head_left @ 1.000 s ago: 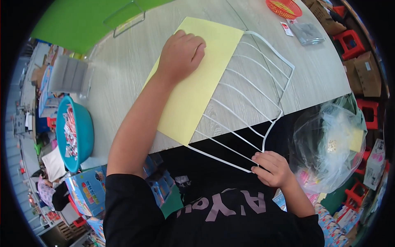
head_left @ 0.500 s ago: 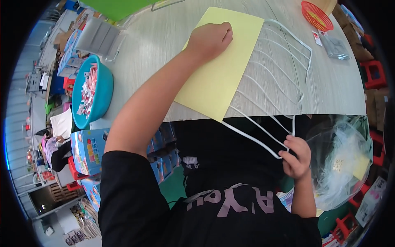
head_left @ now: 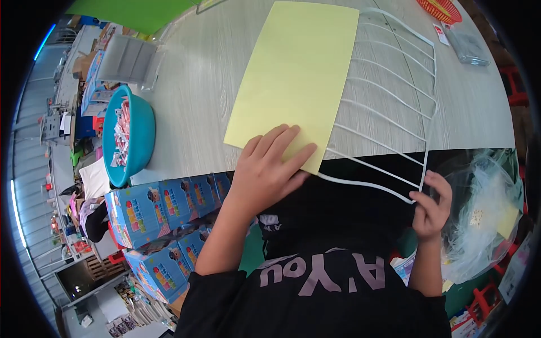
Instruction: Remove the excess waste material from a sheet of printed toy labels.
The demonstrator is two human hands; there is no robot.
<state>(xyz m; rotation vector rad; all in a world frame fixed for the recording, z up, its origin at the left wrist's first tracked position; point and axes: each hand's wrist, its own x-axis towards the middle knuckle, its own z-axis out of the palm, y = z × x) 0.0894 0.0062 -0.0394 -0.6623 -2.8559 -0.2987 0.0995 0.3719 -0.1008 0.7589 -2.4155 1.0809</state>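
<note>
A pale yellow rectangular sheet (head_left: pixel 298 67) lies on the table, its near edge reaching the table's front. My left hand (head_left: pixel 262 172) rests flat on the sheet's near end, fingers stretched out and spread. From the sheet's right side extends a white ladder-like frame (head_left: pixel 360 182) of thin, slightly curved strips; whether it continues under the sheet is hidden. My right hand (head_left: pixel 431 211) pinches the frame's near right corner between thumb and fingers, off the table's front edge and over my lap.
A teal basin (head_left: pixel 143 138) of small packets stands at the table's left. Below it are blue printed boxes (head_left: pixel 141 211). A red basket (head_left: pixel 442 10) and a clear grey packet (head_left: pixel 468 48) lie far right. A clear plastic bag (head_left: pixel 479 242) hangs at the near right.
My left hand has come down from the sheet's far part to its near end, going from a fist to spread fingers. My right hand keeps the corner, slightly farther right, and the strips look straighter.
</note>
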